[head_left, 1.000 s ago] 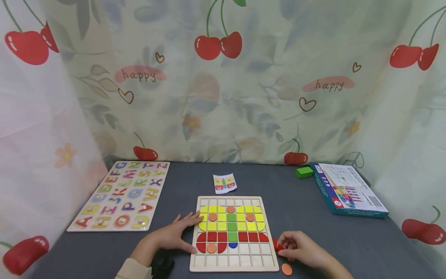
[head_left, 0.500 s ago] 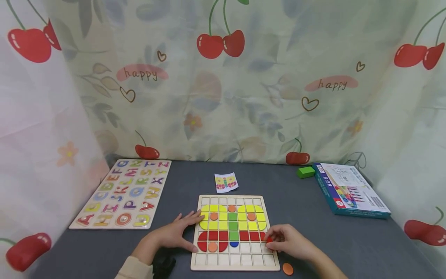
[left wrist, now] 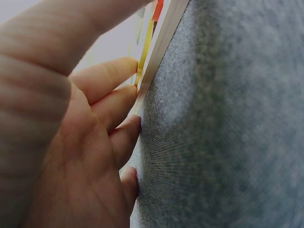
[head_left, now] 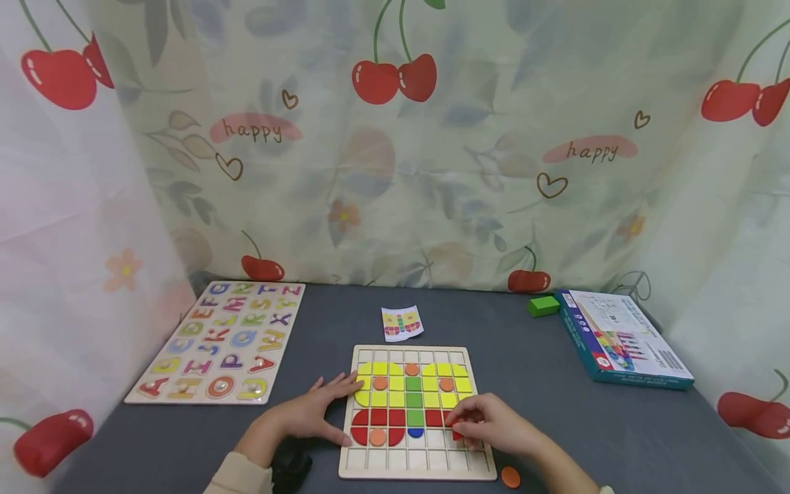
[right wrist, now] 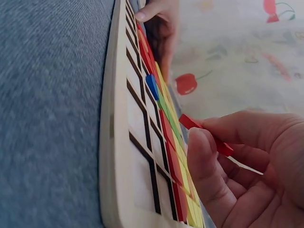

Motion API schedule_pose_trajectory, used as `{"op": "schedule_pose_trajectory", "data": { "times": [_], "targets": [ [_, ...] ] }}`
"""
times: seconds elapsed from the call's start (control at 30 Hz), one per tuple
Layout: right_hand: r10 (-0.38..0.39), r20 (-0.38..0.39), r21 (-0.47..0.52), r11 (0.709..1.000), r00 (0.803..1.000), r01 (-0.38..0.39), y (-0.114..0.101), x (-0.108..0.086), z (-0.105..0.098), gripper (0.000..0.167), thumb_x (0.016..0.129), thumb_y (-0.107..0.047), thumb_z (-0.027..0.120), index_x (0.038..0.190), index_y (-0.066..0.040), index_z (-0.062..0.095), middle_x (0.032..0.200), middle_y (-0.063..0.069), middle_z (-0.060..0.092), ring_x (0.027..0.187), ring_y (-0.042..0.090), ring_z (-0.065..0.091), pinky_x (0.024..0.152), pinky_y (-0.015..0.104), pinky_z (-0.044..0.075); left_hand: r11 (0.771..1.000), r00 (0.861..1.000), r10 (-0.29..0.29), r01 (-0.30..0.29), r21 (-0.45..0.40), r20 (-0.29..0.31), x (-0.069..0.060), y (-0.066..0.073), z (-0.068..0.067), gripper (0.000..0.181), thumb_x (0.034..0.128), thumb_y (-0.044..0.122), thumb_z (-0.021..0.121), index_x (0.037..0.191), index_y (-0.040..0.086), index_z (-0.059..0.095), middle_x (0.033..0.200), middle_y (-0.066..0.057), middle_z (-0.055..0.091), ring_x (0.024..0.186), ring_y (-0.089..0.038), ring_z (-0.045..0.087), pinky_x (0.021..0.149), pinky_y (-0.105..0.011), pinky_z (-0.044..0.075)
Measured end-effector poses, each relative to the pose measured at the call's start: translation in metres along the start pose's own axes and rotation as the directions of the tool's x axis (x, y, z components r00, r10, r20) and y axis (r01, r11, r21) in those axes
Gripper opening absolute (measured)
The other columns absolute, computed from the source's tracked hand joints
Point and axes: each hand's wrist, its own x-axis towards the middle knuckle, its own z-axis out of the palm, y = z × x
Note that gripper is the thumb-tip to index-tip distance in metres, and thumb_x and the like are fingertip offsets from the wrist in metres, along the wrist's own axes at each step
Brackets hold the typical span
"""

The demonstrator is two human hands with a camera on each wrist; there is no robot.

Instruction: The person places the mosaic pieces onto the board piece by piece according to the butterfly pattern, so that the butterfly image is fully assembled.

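A wooden grid board (head_left: 420,473) lies on the dark table, its cells partly filled with yellow, red, green, orange and blue flat tiles. My left hand (head_left: 308,415) rests on the board's left edge, fingers extended and thumb spread apart near the lower left. Over the right part of the board, my right hand (head_left: 494,425) pinches a red tile (right wrist: 190,122) between thumb and forefinger. Red shows on both sides of the thumb in the right wrist view; I cannot tell whether it is one tile or two. A small picture card (head_left: 402,324) with a butterfly pattern lies behind the board.
An orange disc (head_left: 510,477) lies off the board's lower right corner. To the left is an alphabet puzzle board (head_left: 216,343). A green block (head_left: 543,307) and a flat box (head_left: 623,339) stand at the back right. A patterned curtain (head_left: 382,206) encloses the table.
My right hand has moved left from the table beside the board to above its right-hand cells, carrying red. The left hand stays in place. The red beside the board is gone from the table.
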Motion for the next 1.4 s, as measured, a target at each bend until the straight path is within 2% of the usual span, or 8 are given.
{"op": "schedule_pose_trajectory", "data": {
  "times": [0.1,0.27,0.47,0.53,0.73,0.93,1.13,1.4],
  "targets": [
    [0.009,-0.033,-0.040,0.999,0.999,-0.010,0.000,0.004,0.003,0.019,0.089,-0.019,0.062,0.097,-0.002,0.067,0.077,0.006,0.062,0.057,0.006,0.050,0.052,0.015,0.045,1.000,1.000,0.006,-0.006,0.002,0.001,0.000,0.002,-0.001,0.090,0.0695,0.041,0.080,0.145,0.021,0.034,0.156,-0.004,0.020,0.146,-0.030,0.008,0.114,-0.060,-0.004],
    [0.014,-0.094,-0.057,0.998,0.995,-0.019,-0.001,0.011,0.010,0.019,0.083,-0.021,0.071,0.087,-0.003,0.067,0.073,0.001,0.060,0.055,0.005,0.046,0.048,0.014,0.036,1.000,1.000,0.011,-0.011,0.008,0.001,0.001,0.003,-0.002,0.090,0.0700,0.040,0.080,0.145,0.020,0.034,0.156,-0.005,0.020,0.146,-0.030,0.008,0.114,-0.060,-0.004],
    [0.059,-0.127,0.074,0.996,0.990,-0.050,0.003,0.019,0.020,0.019,0.082,-0.013,0.071,0.086,0.003,0.062,0.070,0.001,0.058,0.055,0.009,0.056,0.053,0.018,0.051,1.000,1.000,0.010,-0.010,0.012,0.000,0.001,0.001,-0.001,0.091,0.0694,0.041,0.080,0.145,0.021,0.035,0.156,-0.004,0.020,0.146,-0.030,0.008,0.114,-0.059,-0.004],
    [0.069,-0.137,0.088,0.994,0.988,-0.057,0.004,0.020,0.023,0.018,0.082,-0.012,0.071,0.086,0.004,0.061,0.069,0.002,0.058,0.055,0.010,0.058,0.054,0.021,0.054,1.000,1.000,0.010,-0.010,0.015,-0.001,0.001,0.001,-0.001,0.090,0.0694,0.041,0.079,0.145,0.020,0.035,0.156,-0.004,0.021,0.146,-0.030,0.008,0.114,-0.059,-0.004],
    [0.030,-0.182,-0.029,0.999,0.983,-0.036,0.003,0.021,0.029,0.014,0.081,-0.012,0.071,0.083,-0.001,0.063,0.066,0.001,0.059,0.056,0.009,0.057,0.052,0.018,0.052,1.000,1.000,0.001,-0.001,0.022,-0.004,0.002,0.002,-0.001,0.090,0.0691,0.042,0.079,0.145,0.021,0.035,0.156,-0.004,0.021,0.146,-0.030,0.009,0.113,-0.060,-0.004],
    [-0.035,-0.191,-0.168,0.986,0.981,0.002,0.000,0.020,0.029,0.010,0.079,-0.011,0.073,0.081,-0.005,0.066,0.071,0.000,0.059,0.059,0.006,0.054,0.051,0.016,0.046,1.000,1.000,0.007,-0.007,0.023,0.000,0.001,0.001,-0.001,0.090,0.0695,0.042,0.079,0.145,0.021,0.035,0.156,-0.004,0.021,0.146,-0.030,0.009,0.114,-0.060,-0.003],
    [-0.047,-0.167,-0.219,0.976,0.985,0.010,-0.006,0.018,0.030,0.015,0.075,-0.014,0.077,0.082,-0.007,0.066,0.073,-0.001,0.057,0.062,0.006,0.052,0.054,0.017,0.045,1.000,1.000,0.017,-0.017,0.018,0.004,0.001,0.001,-0.002,0.089,0.0701,0.041,0.079,0.145,0.020,0.035,0.156,-0.005,0.021,0.145,-0.031,0.009,0.114,-0.060,-0.003],
    [-0.093,-0.150,-0.271,0.961,0.984,0.050,-0.003,0.015,0.027,0.010,0.074,-0.012,0.077,0.077,-0.009,0.068,0.075,-0.003,0.058,0.062,0.002,0.053,0.055,0.017,0.048,1.000,1.000,0.016,-0.016,0.013,0.011,0.002,-0.001,0.000,0.091,0.0695,0.043,0.079,0.145,0.021,0.035,0.156,-0.003,0.020,0.146,-0.031,0.008,0.114,-0.059,-0.003]
  ]
}}
